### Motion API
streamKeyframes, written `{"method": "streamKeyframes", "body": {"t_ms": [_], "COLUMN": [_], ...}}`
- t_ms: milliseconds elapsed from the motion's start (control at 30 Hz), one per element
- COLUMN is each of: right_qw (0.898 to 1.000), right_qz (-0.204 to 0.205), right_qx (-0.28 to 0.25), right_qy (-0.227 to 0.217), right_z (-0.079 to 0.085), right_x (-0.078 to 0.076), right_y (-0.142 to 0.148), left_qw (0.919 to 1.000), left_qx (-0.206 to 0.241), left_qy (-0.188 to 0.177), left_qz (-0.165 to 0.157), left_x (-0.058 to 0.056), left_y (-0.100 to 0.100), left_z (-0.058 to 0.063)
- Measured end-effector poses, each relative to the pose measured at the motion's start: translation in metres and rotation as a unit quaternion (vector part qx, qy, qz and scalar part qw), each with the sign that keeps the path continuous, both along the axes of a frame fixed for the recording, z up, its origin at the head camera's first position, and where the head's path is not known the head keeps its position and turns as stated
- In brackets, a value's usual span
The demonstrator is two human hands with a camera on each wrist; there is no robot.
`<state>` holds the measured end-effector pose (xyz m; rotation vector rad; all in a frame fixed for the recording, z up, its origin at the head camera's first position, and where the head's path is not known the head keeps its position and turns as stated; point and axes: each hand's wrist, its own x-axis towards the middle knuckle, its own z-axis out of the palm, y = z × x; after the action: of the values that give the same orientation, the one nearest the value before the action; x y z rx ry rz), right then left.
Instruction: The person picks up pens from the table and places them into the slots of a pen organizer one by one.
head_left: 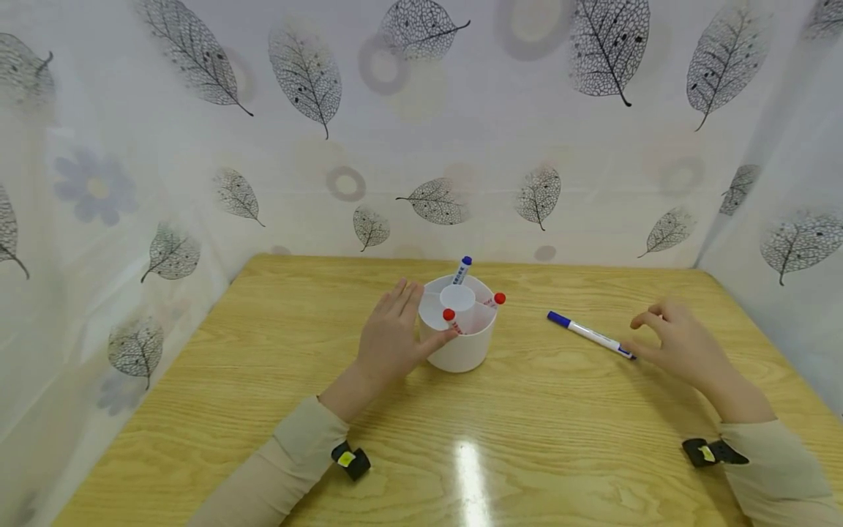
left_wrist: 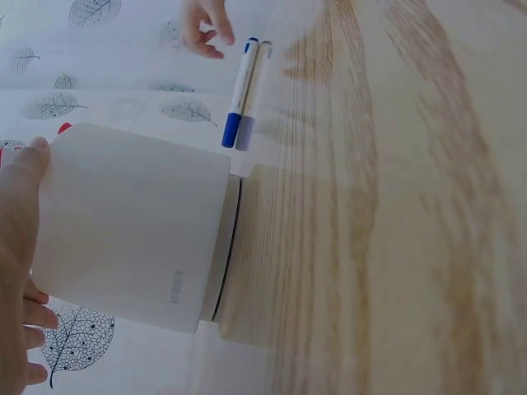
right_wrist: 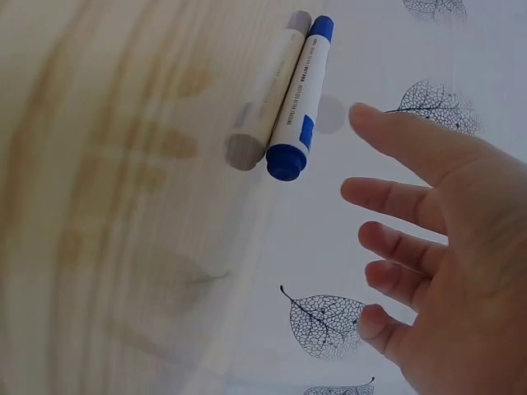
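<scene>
A white round pen holder (head_left: 457, 355) with compartments stands upright on the table. In it are one blue-topped marker (head_left: 462, 271) and two red-topped markers, one at the near side (head_left: 451, 316), one at the right (head_left: 498, 299). My left hand (head_left: 393, 329) rests against the holder's left side, its fingers nearly straight and its thumb along the near rim. Right of the holder, a white marker with a blue cap (head_left: 593, 335) lies flat. My right hand (head_left: 681, 348) hovers by its far right end, fingers loosely bent and parted, holding nothing in the right wrist view.
The wooden table (head_left: 296, 351) has a shiny surface that reflects light near the front. A pale leaf-patterned curtain (head_left: 421, 132) hangs behind it and along both sides. Each wrist wears a black strap (head_left: 351, 461) over a beige sleeve.
</scene>
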<state>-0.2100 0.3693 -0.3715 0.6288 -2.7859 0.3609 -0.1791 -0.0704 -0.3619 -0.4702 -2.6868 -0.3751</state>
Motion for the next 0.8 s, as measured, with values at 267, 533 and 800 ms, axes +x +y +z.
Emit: {"method": "streamKeyframes", "body": {"t_ms": [267,533,800], "right_qw": [0.991,0.986,0.986], "right_qz": [-0.001,0.002,0.011], "right_qx": [0.049,0.067,0.076], "right_qy": [-0.129,-0.154,-0.146], "right_z": [-0.0002,-0.0016,-0.0033], "right_x": [-0.0034,-0.0055,-0.0062], "right_y": [0.0061,0.0047,0.0027], "left_qw": [1.0000,1.0000,1.0000], "left_qx": [0.004,0.001,0.004], "left_qy": [0.000,-0.006,-0.008], "left_qz": [-0.003,-0.003,-0.003], "left_x": [0.0004,0.0005,0.0015], "left_y": [0.0004,0.0007,0.0011], "left_z": [0.0001,0.0011,0.0026]}}
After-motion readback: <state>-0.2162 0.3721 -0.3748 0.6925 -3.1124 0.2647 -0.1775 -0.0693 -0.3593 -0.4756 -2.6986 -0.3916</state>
